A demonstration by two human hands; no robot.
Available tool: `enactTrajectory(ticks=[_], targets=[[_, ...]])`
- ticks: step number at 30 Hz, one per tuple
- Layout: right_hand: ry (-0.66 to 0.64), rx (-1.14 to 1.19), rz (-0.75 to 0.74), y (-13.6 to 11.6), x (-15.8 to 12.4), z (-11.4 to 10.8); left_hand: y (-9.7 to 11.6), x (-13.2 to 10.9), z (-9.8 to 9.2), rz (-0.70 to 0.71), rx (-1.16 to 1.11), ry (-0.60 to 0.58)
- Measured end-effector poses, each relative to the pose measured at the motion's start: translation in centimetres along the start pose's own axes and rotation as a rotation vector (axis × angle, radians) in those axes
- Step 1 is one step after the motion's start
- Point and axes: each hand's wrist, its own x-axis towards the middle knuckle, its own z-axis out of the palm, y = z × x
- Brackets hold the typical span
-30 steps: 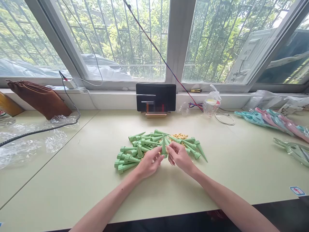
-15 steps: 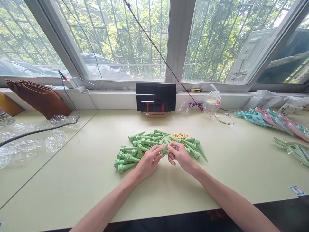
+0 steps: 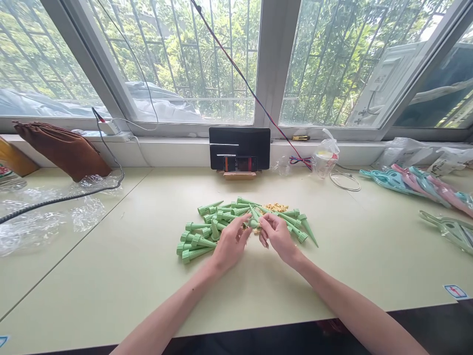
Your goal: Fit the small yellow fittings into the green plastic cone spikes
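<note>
A green plastic watering spike [image 3: 253,223] is between my hands, above the near edge of a pile. My left hand [image 3: 232,242] curls round its left side, thumb and fingertips at the spike. My right hand [image 3: 278,235] pinches close against its right side; whatever lies between those fingertips is too small to make out. Several more green spikes [image 3: 199,240] with ridged caps lie heaped to the left, and others [image 3: 295,223] lie to the right. Behind the right hand is a heap of small yellow pieces [image 3: 275,207].
A dark tablet [image 3: 239,143] stands at the back, a phone [image 3: 240,163] on a wooden stand before it. To the right lie pink and teal plastic items [image 3: 414,182] and a coiled cable [image 3: 345,182]. A brown pouch [image 3: 66,153] and clear wrapping [image 3: 44,222] are at the left.
The spike between my hands has tilted from pointing up, and it sits slightly higher in view. My left fingers have spread a little; my right hand has shifted slightly right.
</note>
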Motion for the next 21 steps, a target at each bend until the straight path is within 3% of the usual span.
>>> enactTrajectory(ticks=[4, 8, 13, 21], targets=[[0.038, -0.090, -0.107, 0.5, 0.0, -0.2, 0.7, 0.3, -0.3, -0.196, -0.227, 0.021], [0.037, -0.229, -0.180, 0.9, -0.2, -0.3, 1.2, 0.6, -0.7, -0.296, -0.428, -0.037], [0.010, -0.360, -0.234, 0.8, -0.5, -0.2, 1.6, 0.7, -0.7, -0.324, -0.565, -0.137], [-0.003, -0.396, -0.249, 0.8, -0.6, -0.2, 1.3, 0.5, -0.7, -0.323, -0.586, -0.126]])
